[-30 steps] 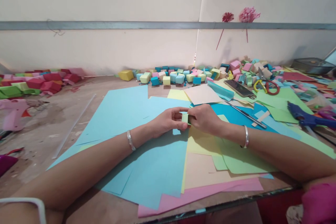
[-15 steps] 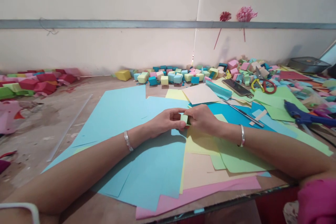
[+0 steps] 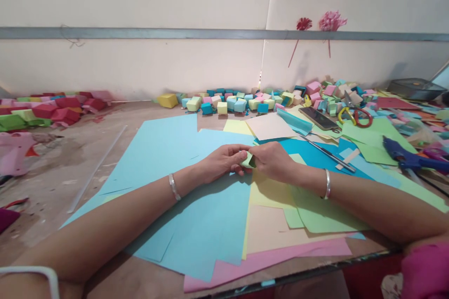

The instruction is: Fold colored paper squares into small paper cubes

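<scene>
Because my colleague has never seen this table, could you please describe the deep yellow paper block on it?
Along the foot of the white wall, find the middle row of multicoloured paper blocks. Near its left end sits the deep yellow paper block, larger and stronger in colour than its pale neighbours.

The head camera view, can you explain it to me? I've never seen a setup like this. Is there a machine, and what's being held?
There's no robot here, just a person's two bare hands. The camera sits on the person's head, looking forward and down, so the arms come in from the bottom corners. The left hand holds a small green paper piece; the right hand is at its other end, though its exact grip is hidden. Beneath them, light-blue sheets and other colored papers cover part of the table. To the right lie a pen, a phone and scissors. Small paper blocks line the back, near the wall.
</scene>
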`<state>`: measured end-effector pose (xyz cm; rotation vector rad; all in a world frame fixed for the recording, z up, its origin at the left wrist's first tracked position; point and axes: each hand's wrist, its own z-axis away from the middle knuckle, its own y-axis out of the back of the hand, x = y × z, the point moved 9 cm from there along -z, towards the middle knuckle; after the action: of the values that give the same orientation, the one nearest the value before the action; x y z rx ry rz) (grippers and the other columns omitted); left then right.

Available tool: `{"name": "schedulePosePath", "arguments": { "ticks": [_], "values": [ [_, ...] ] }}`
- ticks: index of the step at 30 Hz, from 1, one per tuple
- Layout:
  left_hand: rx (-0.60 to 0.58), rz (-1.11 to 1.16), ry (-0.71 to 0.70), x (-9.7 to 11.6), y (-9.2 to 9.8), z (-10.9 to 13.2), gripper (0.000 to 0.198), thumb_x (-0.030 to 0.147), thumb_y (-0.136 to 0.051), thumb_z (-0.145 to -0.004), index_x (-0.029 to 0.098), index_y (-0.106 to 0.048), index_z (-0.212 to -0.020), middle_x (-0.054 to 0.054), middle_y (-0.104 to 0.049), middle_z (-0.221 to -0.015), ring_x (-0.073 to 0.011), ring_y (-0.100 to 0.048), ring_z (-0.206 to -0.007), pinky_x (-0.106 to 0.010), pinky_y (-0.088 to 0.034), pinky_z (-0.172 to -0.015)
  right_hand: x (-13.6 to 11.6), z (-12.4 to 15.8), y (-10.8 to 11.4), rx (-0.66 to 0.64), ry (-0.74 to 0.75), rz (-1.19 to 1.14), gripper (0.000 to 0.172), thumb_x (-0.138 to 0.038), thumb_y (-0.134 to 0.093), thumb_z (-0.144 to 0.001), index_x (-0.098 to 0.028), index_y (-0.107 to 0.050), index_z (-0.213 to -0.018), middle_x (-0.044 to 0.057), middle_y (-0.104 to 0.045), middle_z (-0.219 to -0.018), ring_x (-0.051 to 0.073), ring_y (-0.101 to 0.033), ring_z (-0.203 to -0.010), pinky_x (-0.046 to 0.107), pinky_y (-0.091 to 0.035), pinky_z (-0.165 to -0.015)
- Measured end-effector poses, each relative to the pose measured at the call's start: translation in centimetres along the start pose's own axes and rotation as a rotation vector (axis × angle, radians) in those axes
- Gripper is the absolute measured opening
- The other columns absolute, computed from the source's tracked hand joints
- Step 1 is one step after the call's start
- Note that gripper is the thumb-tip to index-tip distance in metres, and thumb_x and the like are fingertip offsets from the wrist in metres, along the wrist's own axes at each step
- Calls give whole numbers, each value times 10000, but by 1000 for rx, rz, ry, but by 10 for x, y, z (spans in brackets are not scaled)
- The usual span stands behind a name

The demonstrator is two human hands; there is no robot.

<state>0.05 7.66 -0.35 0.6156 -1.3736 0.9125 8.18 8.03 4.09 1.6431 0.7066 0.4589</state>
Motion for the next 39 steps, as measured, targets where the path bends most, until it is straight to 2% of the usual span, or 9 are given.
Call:
{"name": "schedulePosePath", "arguments": {
  "ticks": [4, 9, 13, 17, 21, 26, 32, 36, 39],
  "values": [
    [-17, 38, -5, 1, 0, -1, 438, 405, -679, -843, 142, -625, -1190, -141, -677, -1086, -152, -673, -800, -205, -481, -621, 2, -1, 3, 48, -4, -151, 236, -155, -478, -813, -165, -685, -926, 59, -700, -749, 160, -561, -615, 268, -242, -542],
    [100, 233, -9, 4, 16, -3, 344, 343, -650, -874, 157, -610, -1161, -89, -694, -932, -137, -668, -764, -195, -517, -603, 14, 3, 17, 211, -87, -482, 418, -185, -427, -854, -160, -492, -1266, -23, -640, -656, 145, -557, -599, 238, -335, -582],
    [140, 323, 37, 2, 21, -5, 125, 189, -586, -884, 119, -638, -974, -70, -680, -801, -120, -651, -686, -169, -515, -542, 8, 8, 28, 359, 14, -394, 359, -132, -418, -825, -167, -543, -1159, -27, -615, -645, 135, -524, -578, 244, -355, -616],
    [121, 333, 46, 1, 20, -7, 93, 136, -565, -861, 109, -645, -900, -63, -670, -756, -114, -641, -636, -169, -504, -516, -1, 10, 28, 461, 151, -242, 228, -184, -475, -868, -183, -629, -1036, 8, -644, -698, 139, -535, -627, 262, -374, -686],
    [147, 348, 101, -5, 23, -7, 172, 208, -510, -915, 95, -639, -904, -120, -711, -837, -122, -647, -626, -195, -516, -534, 1, 7, 24, 463, 149, -260, 233, -225, -441, -932, -184, -650, -839, 40, -671, -740, 150, -568, -699, 266, -390, -713],
    [140, 279, 57, -5, 21, -5, 177, 265, -561, -907, 100, -619, -934, -152, -724, -852, -129, -646, -639, -208, -490, -541, 17, 10, 44, 542, 106, -412, 206, -258, -482, -925, -188, -650, -827, 44, -680, -796, 152, -589, -739, 254, -431, -688],
    [-131, -178, -59, -1, -6, -3, 330, 337, -766, -746, 134, -655, -981, -92, -723, -873, -104, -610, -641, -214, -448, -564, 40, -29, 57, 378, 47, -262, 105, -210, -603, -820, -176, -699, -792, 37, -626, -787, 141, -541, -705, 258, -408, -662],
    [-141, -288, -106, -1, -9, -3, 356, 391, -754, -740, 147, -651, -978, -79, -716, -852, -119, -613, -651, -244, -461, -588, 47, -72, 40, 233, -37, -156, 121, -150, -604, -789, -163, -724, -788, 44, -643, -797, 145, -554, -742, 252, -398, -687],
    [-134, -303, -113, -2, -10, -3, 334, 382, -749, -740, 146, -645, -954, -72, -710, -828, -129, -619, -655, -253, -467, -590, 50, -103, 31, 245, -116, -56, 189, -158, -554, -817, -156, -738, -858, 77, -661, -865, 172, -560, -824, 258, -397, -713]
  ]
}}
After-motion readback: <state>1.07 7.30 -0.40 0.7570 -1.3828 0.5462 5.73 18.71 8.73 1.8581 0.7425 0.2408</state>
